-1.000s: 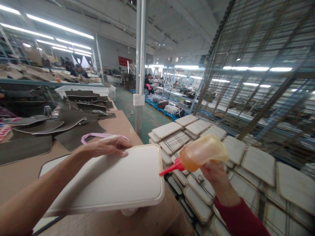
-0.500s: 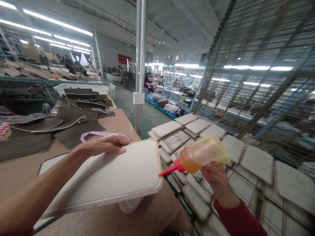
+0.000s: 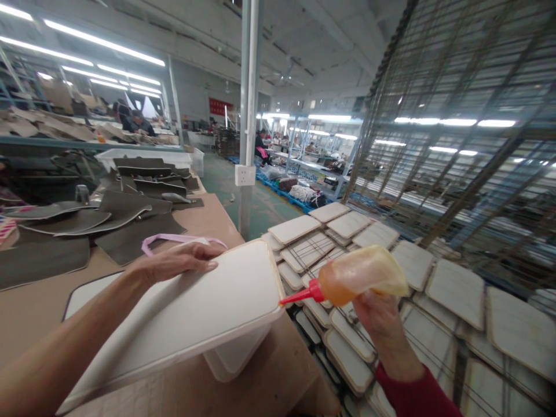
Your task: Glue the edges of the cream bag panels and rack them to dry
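Panel (image 3: 208,289) is tipping vs a second ago: its near right corner is rising to the nozzle (image 3: 302,296) and more of a white board (image 3: 237,350) is showing underneath. Nozzle tip is now sitting at that corner, not partway up the short edge, so I'm reading the short side as nearly run

Left hand (image 3: 185,260) is gripping the panel's far long edge, holding it over the bench (image 3: 208,214) near the right edge. Right hand (image 3: 377,313) is gripping the bottle (image 3: 362,275)

Bottle is lying tilted nozzle-down, amber fluid pooling at the cap end; exact level I can't tell. White bin (image 3: 197,161) is standing past the bench's far edge, contents not showing
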A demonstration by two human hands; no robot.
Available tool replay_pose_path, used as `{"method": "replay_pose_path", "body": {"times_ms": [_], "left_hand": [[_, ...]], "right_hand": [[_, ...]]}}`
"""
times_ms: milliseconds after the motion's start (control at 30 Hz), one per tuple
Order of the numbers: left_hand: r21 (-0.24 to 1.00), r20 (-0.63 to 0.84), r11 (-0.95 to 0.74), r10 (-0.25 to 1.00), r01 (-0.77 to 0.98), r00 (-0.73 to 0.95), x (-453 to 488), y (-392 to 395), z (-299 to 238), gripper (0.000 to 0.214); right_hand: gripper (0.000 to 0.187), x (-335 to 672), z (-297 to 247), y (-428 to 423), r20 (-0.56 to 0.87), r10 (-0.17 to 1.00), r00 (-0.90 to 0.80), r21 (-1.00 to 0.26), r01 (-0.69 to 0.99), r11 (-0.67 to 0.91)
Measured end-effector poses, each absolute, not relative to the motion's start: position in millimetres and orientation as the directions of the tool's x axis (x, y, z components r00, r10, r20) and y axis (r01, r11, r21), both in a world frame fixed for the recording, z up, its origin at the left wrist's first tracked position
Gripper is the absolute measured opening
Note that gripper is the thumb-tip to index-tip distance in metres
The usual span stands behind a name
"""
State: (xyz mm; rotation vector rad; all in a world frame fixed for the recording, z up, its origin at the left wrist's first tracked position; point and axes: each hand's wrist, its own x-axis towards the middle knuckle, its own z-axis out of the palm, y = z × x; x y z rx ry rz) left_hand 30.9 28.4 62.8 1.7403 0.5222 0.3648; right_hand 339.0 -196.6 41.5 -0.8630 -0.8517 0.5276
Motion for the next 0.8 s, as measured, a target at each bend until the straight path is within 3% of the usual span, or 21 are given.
{"method": "replay_pose_path", "body": {"times_ms": [133,400,800], "left_hand": [[0.973,-0.162,-0.074,0.461,0.220,0.873,30.8,30.2,55.6,0.037],[0.990,-0.141,0.051,0.433,0.132,0.890,36.3,31.7,33.5,0.049],[0.988,-0.128,0.147,0.558,0.054,0.820,46.7,22.2,9.6,0.057]], "right_hand": [[0.030,338.4,30.8,-198.7,0.465,0.592,0.658,-0.799,0.023,0.601],[0.035,323.4,24.8,-198.0,0.501,0.471,0.726,-0.702,0.022,0.712],[0.030,322.6,18.5,-182.7,0.562,0.285,0.777,-0.659,0.211,0.722]]}}
